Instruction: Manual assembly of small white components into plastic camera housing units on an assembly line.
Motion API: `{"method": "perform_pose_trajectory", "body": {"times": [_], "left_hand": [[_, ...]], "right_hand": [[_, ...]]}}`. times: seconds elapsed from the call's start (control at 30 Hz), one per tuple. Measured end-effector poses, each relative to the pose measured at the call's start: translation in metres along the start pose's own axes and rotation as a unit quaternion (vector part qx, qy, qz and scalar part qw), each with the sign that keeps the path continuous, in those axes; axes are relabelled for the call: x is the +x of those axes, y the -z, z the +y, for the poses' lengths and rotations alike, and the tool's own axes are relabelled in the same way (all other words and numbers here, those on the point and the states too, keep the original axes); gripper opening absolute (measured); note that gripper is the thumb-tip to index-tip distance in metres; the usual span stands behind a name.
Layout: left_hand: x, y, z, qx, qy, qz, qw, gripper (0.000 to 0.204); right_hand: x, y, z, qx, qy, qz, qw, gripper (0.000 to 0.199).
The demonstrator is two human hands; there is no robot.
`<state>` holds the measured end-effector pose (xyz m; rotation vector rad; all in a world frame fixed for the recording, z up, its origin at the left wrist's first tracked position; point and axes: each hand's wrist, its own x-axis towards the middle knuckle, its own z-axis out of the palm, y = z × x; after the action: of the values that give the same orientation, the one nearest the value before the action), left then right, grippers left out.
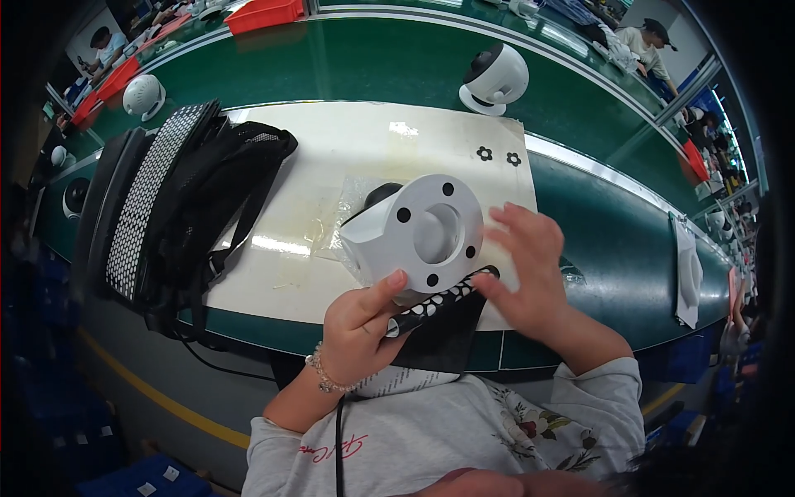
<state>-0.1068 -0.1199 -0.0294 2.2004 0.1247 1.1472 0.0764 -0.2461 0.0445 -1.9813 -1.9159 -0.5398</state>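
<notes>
Left hand (pixel 362 319) is clamped on the white device (pixel 414 232) from below, thumb up against the rim of its round base, and holds it tilted so the base faces the camera. The same hand also pinches a black sheet of round pads (pixel 435 308) under the device. Right hand (pixel 526 265) is open, fingers spread, gripping nothing; its fingertips sit just beside the base's right edge and near the top end of the pad sheet.

Device is held up over the near edge of the white mat (pixel 331 182), not resting on the surface (pixel 613 240).

Progress, as a judgement: the flat base shows four dark round spots around the centre recess. Can't tell whether those are pads already stuck on or bare holes. If pads, the base looks fully populated and only setting it down is left; if holes, nothing is applied yet. The sheet shows mostly white circles, so part of it looks used.

Around it: two small black flower-shaped bits (pixel 498 156) at the mat's far right corner, a clear plastic bag (pixel 348 207) under the device, and a black mesh bag (pixel 178 207) on the left. A similar white unit (pixel 494 79) stands on the green belt (pixel 348 66) beyond, another (pixel 143 95) at far left. Red bins (pixel 265 14) further back.
</notes>
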Motion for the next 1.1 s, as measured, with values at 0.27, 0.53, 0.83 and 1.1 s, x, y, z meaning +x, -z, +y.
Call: {"method": "perform_pose_trajectory", "body": {"times": [0.27,0.53,0.83,1.1], "left_hand": [[0.0,0.004,-0.002,0.01,-0.02,-0.015,1.0,0.026],[0.004,0.009,0.0,0.006,-0.018,-0.04,0.999,0.037],[0.005,0.014,-0.002,0.017,-0.031,-0.085,0.996,0.041],[0.003,0.013,-0.005,0.022,-0.005,-0.086,0.996,0.037]], "right_hand": [[0.032,-0.016,0.024,0.687,-0.338,-0.153,0.625,0.021],[0.139,-0.07,0.102,0.557,-0.314,0.065,0.766,0.018],[0.176,-0.193,0.159,-0.157,-0.133,0.035,0.978,0.011],[0.159,-0.152,0.152,-0.007,-0.341,-0.229,0.912,0.054]]}}
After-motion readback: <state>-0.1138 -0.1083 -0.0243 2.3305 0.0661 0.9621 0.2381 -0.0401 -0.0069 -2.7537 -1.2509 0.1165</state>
